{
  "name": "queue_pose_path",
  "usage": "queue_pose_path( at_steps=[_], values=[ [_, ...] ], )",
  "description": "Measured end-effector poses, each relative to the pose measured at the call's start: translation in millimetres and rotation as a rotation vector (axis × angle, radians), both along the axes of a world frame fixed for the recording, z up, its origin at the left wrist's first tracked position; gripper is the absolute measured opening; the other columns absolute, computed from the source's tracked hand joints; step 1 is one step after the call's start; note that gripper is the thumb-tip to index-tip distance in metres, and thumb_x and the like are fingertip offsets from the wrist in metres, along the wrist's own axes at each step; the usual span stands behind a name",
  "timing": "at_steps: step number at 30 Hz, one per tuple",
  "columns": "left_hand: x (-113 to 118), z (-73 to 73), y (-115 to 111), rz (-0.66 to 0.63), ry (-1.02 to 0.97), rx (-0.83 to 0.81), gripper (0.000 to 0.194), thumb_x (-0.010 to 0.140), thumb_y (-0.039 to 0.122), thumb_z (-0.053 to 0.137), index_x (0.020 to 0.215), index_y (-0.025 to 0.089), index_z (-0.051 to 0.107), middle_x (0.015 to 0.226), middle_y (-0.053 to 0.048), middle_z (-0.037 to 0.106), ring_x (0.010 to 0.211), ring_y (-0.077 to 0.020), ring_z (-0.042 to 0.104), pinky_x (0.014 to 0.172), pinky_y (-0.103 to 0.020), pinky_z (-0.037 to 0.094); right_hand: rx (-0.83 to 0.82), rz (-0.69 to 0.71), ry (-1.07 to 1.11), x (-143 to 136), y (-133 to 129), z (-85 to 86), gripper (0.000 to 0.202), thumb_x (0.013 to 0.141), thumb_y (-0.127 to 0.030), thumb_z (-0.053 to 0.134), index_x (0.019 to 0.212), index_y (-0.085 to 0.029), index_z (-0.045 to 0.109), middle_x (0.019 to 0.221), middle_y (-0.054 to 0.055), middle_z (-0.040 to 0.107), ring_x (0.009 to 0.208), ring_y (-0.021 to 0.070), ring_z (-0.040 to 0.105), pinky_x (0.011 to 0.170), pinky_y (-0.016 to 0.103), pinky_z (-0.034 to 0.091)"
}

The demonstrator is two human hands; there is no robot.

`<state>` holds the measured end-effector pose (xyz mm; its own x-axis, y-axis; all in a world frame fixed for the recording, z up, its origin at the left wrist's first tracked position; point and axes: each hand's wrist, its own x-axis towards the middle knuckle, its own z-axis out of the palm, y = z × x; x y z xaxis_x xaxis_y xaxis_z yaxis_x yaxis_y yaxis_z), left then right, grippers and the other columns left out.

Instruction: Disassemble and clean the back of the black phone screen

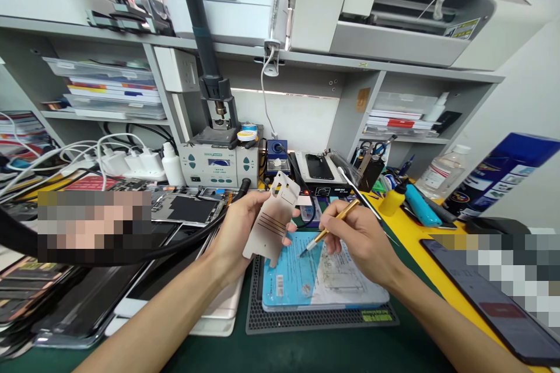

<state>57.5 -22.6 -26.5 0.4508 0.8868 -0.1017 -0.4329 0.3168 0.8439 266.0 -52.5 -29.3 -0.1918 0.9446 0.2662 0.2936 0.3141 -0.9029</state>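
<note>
Holds a thin slotted plate at a tilt by the edges in the left hand, seemingly to leave the face open to view; pinches a gold-handled tool pen-fashion in the right hand, with the tip angled down, clear of the plate, probably for fine control, above a blue-and-white box on a dark mat

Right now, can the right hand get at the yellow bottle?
Probably yes: the yellow bottle stands beyond the right hand, off to its right, with nothing tall seeming to block it. The fingers grip a gold-handled tool, though, so that may need putting down first.
</note>
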Motion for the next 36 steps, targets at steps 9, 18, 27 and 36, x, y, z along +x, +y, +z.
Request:
queue_pose_path(
  at_steps=[9, 18, 27, 36],
  values=[
    [-2.2, -2.6, 1.9, -0.043, 0.018, 0.009, 0.041, 0.093, 0.04, 0.044, 0.096, 0.011, 0.072, 0.084, -0.013, 0.072, 0.07, -0.0248, 0.068, 0.065, -0.035, 0.056, 0.004, -0.009, -0.003, -0.3, -0.2, -0.7, 0.026, 0.095, -0.026, 0.052, 0.07, -0.02, 0.055, 0.056, -0.003, 0.057, 0.05, 0.0148, 0.055, 0.051, 0.028, 0.045],
    [-2.1, -4.4, 3.3, -0.057, 0.025, 0.02, 0.044, 0.094, 0.04, 0.042, 0.093, 0.009, 0.074, 0.079, -0.013, 0.071, 0.072, -0.0241, 0.067, 0.067, -0.035, 0.056, 0.006, 0.013, -0.003, -0.6, -2.3, -0.1, 0.025, 0.095, -0.027, 0.051, 0.072, -0.019, 0.056, 0.058, -0.002, 0.058, 0.052, 0.0148, 0.056, 0.052, 0.028, 0.046],
    [-2.8, -3.9, 2.6, -0.066, 0.023, 0.007, 0.045, 0.094, 0.042, 0.044, 0.094, 0.009, 0.074, 0.075, -0.013, 0.07, 0.074, -0.0247, 0.068, 0.069, -0.034, 0.056, 0.0, 0.018, -0.008, -1.2, 0.4, 1.0, 0.025, 0.095, -0.026, 0.052, 0.071, -0.019, 0.056, 0.058, -0.003, 0.057, 0.052, 0.0146, 0.056, 0.052, 0.028, 0.045],
    [-0.9, 2.2, -1.3, -0.014, 0.027, 0.001, 0.036, 0.093, 0.037, 0.045, 0.094, 0.011, 0.07, 0.089, -0.014, 0.074, 0.068, -0.0248, 0.069, 0.062, -0.036, 0.057, -0.029, -0.045, 0.02, -3.1, 0.6, 3.1, 0.026, 0.095, -0.032, 0.053, 0.072, -0.02, 0.055, 0.053, -0.003, 0.059, 0.047, 0.0143, 0.056, 0.05, 0.027, 0.046]
  ],
)
